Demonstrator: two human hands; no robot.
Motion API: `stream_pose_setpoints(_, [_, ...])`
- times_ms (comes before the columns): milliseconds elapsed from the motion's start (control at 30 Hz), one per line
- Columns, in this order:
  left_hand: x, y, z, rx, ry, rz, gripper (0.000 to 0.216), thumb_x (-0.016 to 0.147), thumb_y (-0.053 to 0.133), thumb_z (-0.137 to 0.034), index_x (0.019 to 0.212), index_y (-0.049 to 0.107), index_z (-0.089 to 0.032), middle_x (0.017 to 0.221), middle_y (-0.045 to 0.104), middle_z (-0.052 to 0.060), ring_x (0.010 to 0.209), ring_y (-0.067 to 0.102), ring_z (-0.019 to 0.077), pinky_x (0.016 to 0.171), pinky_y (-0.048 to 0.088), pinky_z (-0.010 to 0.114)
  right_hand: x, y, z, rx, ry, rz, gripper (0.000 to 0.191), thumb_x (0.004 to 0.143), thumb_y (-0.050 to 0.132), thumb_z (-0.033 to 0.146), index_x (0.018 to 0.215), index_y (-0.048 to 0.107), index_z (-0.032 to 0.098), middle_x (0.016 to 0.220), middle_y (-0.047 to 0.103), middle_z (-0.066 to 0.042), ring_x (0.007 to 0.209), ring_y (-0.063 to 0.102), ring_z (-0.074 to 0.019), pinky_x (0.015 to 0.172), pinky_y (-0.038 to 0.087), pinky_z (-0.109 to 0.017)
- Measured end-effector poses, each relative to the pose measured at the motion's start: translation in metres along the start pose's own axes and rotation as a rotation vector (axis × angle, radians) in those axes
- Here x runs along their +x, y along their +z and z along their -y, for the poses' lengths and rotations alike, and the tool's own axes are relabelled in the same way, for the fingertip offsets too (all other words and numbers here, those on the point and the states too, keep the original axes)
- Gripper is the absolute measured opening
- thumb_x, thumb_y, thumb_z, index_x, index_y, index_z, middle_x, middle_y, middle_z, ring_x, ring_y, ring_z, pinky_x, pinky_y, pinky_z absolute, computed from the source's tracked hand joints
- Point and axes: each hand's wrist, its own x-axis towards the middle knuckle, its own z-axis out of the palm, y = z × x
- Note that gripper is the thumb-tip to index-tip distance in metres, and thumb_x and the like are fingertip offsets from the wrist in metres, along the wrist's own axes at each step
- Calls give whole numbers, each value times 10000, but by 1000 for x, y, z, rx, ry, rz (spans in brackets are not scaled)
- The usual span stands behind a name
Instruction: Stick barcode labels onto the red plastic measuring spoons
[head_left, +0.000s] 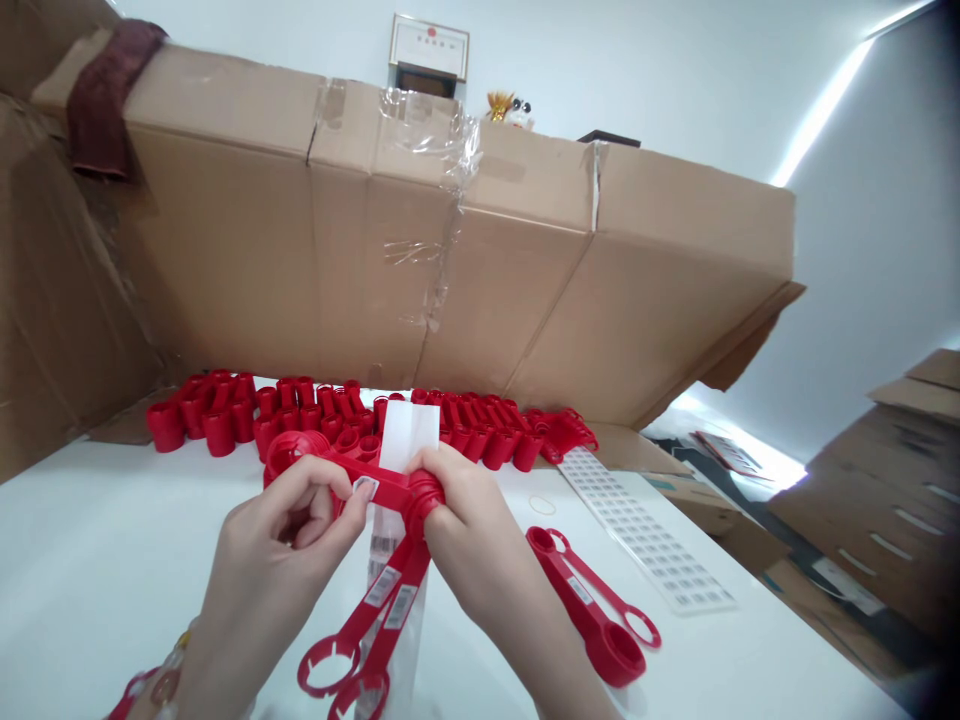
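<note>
My right hand (pixel 469 525) is wrapped round the ring end of several red plastic ring wrenches (pixel 390 490). One of them points left, across to my left hand. Two more hang down from the grip, their handles (pixel 400 605) carrying white barcode labels and their open rings (pixel 330 668) at the bottom. With thumb and forefinger drawn together, my left hand (pixel 289 530) pinches a small white label (pixel 365 486) against the handle of the left-pointing wrench. Behind the held pieces lies a white strip (pixel 409 430) with a clear bag below it.
Right of my hands lie two red wrenches (pixel 592 605), one labelled. A label sheet (pixel 649 525) and a rubber band (pixel 542 505) are farther off. Rows of red parts (pixel 480 425) line the back of the white table (pixel 82 530), before a cardboard wall (pixel 360 270). Boxes (pixel 877 500) stand at right.
</note>
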Motion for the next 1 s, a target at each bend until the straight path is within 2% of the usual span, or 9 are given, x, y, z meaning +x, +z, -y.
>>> stream_pose_setpoints(267, [-1, 0, -1, -1, -25, 13, 282, 862, 671, -438, 705, 550, -237, 591, 283, -69, 542, 300, 116, 482, 295, 204, -2, 0, 0, 16, -6, -3, 146, 786, 379, 97, 721, 447, 209, 781, 547, 14, 696, 496, -137, 586, 378, -290])
stream_pose_setpoints(467, [5, 1, 8, 65, 2, 37, 395, 872, 668, -437, 655, 415, -224, 573, 311, -79, 538, 283, 110, 486, 277, 212, 1, 2, 0, -21, -6, -15, 153, 793, 367, 99, 724, 454, 205, 802, 551, -2, 710, 492, -147, 606, 372, -300])
stream_pose_setpoints(700, [16, -3, 14, 136, 13, -2, 536, 831, 705, -499, 667, 271, -231, 582, 377, -82, 536, 320, 111, 493, 323, 212, 3, 2, -1, -32, -4, -16, 146, 766, 373, 93, 749, 461, 209, 821, 556, -5, 727, 496, -157, 615, 375, -303])
stream_pose_setpoints(1000, [22, -8, 3, -102, -129, 14, 496, 791, 757, -515, 733, 343, -247, 554, 374, -103, 481, 358, 94, 440, 342, 169, 3, 1, 0, 0, -1, -12, 165, 762, 369, 86, 741, 477, 209, 834, 574, 0, 732, 523, -151, 620, 398, -290])
